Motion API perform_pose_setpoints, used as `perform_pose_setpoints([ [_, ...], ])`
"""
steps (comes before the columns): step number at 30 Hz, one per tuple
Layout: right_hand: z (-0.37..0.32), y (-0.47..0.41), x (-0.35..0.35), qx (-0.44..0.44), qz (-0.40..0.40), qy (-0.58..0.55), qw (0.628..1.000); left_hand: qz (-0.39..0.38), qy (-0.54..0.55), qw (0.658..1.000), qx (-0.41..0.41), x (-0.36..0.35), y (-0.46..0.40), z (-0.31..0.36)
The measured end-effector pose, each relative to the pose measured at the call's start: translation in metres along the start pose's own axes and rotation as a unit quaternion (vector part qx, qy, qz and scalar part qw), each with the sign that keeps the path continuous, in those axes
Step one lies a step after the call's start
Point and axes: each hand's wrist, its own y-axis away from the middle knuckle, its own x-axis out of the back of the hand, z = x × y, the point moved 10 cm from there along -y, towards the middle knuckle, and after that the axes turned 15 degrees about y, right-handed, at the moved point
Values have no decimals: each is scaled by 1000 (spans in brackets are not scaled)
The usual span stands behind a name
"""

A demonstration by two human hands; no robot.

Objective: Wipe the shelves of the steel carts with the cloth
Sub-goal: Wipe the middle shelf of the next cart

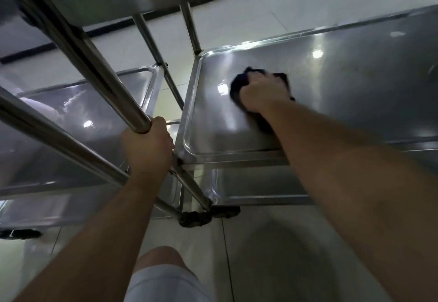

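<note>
Wiping mid-shelf, the right hand (262, 94) kept a clenched grip on the dark cloth (239, 83) near the shelf's (355, 76) left end, the long axis and unwiped run lying rightward, while the left hand (148, 146) clenched a cart post (78, 48).

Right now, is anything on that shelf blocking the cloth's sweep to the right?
Nothing visible does. The right hand presses the dark cloth on the middle shelf, whose steel surface lies bare to the right.
</note>
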Motion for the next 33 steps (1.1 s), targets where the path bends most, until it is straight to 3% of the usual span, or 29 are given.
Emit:
perform_pose_setpoints([
  [4, 111, -4, 3, -155, 9, 12, 988, 2, 9, 1000, -2, -4, 1, 0],
  [8, 101, -3, -4, -198, -5, 46, 979, 21, 30, 999, 9, -1, 0, -2],
  [10, 44, 0, -4, -129, 12, 60, 990, 14, 18, 1000, -9, -2, 0, 0],
  [14, -119, 33, -26, 145, -5, 39, 989, 9, 10, 1000, -24, 0, -2, 0],
  [17, -157, 54, -39, 208, -45, 34, 977, 0, 5, 1000, -25, 1, -5, -1],
  [21, -90, 62, -26, 182, -25, 21, 983, -6, 1, 1000, -17, 2, -5, -3],
  [27, 166, 70, 21, 14, 39, 48, 998, 17, 11, 1000, -17, -3, 4, 2],
  [30, 289, 88, 30, -99, 12, 43, 994, 23, 11, 1000, -7, -5, 6, 3],
  [33, 339, 104, 32, -154, -22, 48, 987, 21, 16, 1000, 1, -7, 7, 4],
])
